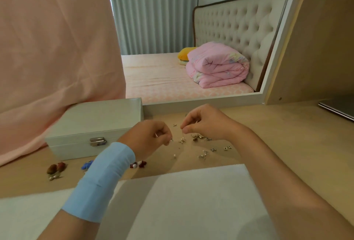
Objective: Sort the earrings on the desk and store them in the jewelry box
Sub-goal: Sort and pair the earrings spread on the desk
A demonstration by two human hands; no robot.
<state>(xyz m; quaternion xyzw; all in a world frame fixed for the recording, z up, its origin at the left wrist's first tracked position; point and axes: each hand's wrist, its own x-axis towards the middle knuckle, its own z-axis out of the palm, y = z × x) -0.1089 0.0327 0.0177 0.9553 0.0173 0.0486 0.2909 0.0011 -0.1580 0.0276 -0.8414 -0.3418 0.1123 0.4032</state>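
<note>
A closed white jewelry box (95, 123) with a metal clasp stands on the wooden desk (287, 140) at the left. Several small silver earrings (199, 136) lie scattered in the desk's middle. My left hand (151, 134), a blue band on its wrist, pinches a small silver earring (171, 140) just above the desk. My right hand (205, 121) hovers over the scattered pile with fingers curled, pinching something tiny between thumb and forefinger. Brown earrings (56, 169), a blue one (86, 164) and red ones (138, 164) lie in groups near the front left.
A white sheet or pad (191, 201) covers the desk's front. A pink cloth (53, 48) hangs at the left behind the box. A mirror (191, 38) stands at the back, reflecting a bed. A laptop's edge (337, 109) shows at the far right.
</note>
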